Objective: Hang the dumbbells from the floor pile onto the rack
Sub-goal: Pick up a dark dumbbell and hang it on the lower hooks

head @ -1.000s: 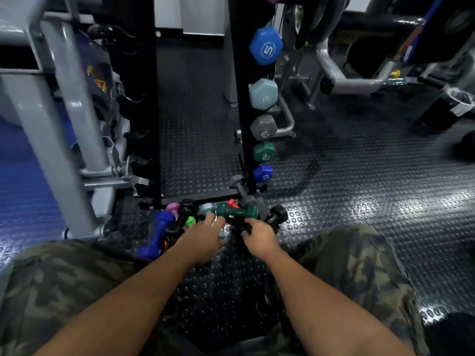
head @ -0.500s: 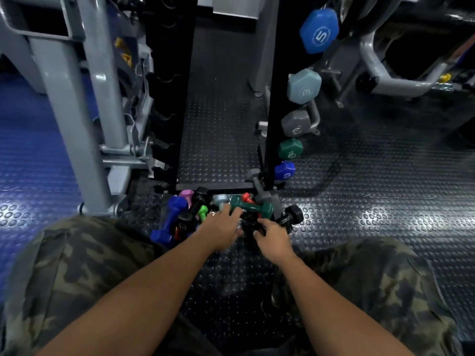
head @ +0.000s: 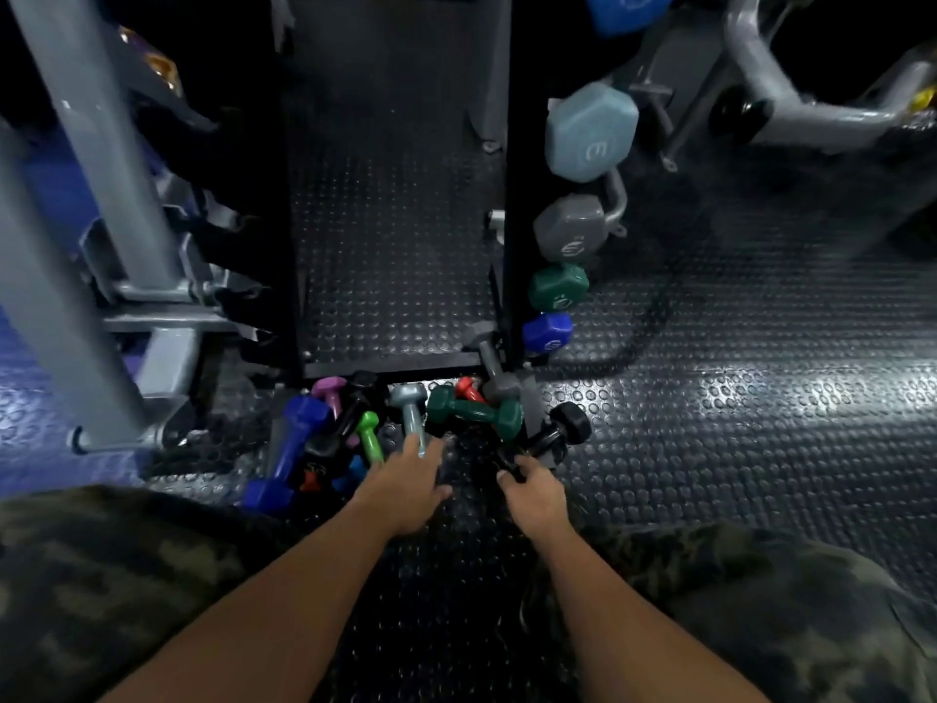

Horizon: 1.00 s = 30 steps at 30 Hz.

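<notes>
Pile: small dumbbells [head: 405, 428] are lying jumbled on the studded rubber floor [head: 710, 423] at the foot of the rack
Colours: a blue dumbbell [head: 289, 449], a pink one [head: 329, 390], a bright green one [head: 369, 438], a pale grey one [head: 409, 411], a dark green dumbbell [head: 474, 411], a red one [head: 469, 390] and a black dumbbell [head: 550, 436] are showing
Rack: the black rack [head: 514, 195] is standing just behind the pile, already carrying a light blue, a grey, a green and a blue weight down its right side
Left hand: the left hand [head: 405, 482] is reaching into the pile with fingers stretched out, fingertips touching the pale grey one's handle, gripping nothing
Right hand: the right hand [head: 535, 492] is curling its fingers round the near end of the black dumbbell at the pile's right edge
Legs: camouflage trousers [head: 101, 575] are framing both forearms
</notes>
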Available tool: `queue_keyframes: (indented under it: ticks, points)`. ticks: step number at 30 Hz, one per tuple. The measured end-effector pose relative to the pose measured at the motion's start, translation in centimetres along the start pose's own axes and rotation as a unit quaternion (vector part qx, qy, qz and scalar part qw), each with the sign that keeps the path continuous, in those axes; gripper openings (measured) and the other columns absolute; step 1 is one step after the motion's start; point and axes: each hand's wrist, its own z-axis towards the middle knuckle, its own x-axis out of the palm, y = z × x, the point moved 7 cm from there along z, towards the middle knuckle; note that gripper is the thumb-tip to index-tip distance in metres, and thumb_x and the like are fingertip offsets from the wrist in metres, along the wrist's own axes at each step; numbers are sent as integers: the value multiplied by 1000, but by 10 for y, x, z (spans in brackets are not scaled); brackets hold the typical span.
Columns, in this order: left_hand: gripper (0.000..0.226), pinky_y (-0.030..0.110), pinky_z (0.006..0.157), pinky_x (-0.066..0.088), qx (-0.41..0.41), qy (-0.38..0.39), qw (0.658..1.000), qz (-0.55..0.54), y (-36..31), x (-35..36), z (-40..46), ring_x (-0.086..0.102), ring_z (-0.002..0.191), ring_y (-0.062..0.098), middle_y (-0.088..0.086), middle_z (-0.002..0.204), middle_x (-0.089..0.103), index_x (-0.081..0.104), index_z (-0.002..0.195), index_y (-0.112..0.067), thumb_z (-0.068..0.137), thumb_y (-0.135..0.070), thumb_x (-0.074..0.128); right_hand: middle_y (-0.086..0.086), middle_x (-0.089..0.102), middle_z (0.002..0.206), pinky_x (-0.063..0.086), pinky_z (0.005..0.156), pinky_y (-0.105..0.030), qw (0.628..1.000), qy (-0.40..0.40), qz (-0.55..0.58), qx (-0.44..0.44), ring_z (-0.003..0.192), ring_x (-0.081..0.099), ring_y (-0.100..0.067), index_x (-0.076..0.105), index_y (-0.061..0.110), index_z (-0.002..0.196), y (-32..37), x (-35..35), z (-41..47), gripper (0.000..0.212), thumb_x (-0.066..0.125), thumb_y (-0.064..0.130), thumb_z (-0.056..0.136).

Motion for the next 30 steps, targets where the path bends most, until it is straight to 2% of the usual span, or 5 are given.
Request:
queue_keyframes:
  ticks: [8, 15, 22, 27, 30]
  points:
    - [70, 56, 116, 35, 85, 23, 990, 107, -65, 44, 86, 44, 139, 40, 16, 156, 31, 20, 160, -23, 104, -51, 51, -10, 67, 126, 50, 98, -36, 998, -20, -48, 25, 117, 62, -30, 63, 15, 133, -42, -17, 73, 34, 62, 25, 100]
    - [75, 50, 95, 51, 55, 65, 995, 50, -102, 84, 143, 51, 125, 36, 14, 151, 32, 15, 159, -23, 103, -57, 51, -18, 62, 123, 52, 97, -44, 992, -88, -19, 84, 114, 61, -38, 61, 7, 127, -79, -72, 150, 33, 59, 24, 100]
    - [79, 55, 107, 44, 28, 90, 987, 129, -98, 125, 165, 42, 137, 40, 17, 159, 19, 5, 163, -29, 103, -61, 44, -15, 32, 163, 44, 114, -52, 992, -64, -52, 98, 144, 43, -39, 27, 15, 162, -100, -60, 193, 74, 62, 42, 102]
    - [73, 46, 88, 55, -10, 96, 994, 47, -89, 136, 171, 59, 117, 35, 15, 150, 30, 9, 161, -33, 104, -59, 45, -17, 39, 158, 45, 108, -49, 990, -90, 49, 92, 141, 46, -37, 26, 17, 164, -104, -51, 208, 75, 58, 49, 104]
    - [75, 47, 91, 57, -36, 102, 992, -72, -86, 144, 172, 62, 117, 36, 14, 150, 33, 10, 159, -32, 102, -55, 53, -17, 48, 150, 44, 107, -44, 985, -96, 97, 102, 134, 50, -35, 39, 16, 157, -104, -53, 218, 69, 61, 51, 102]
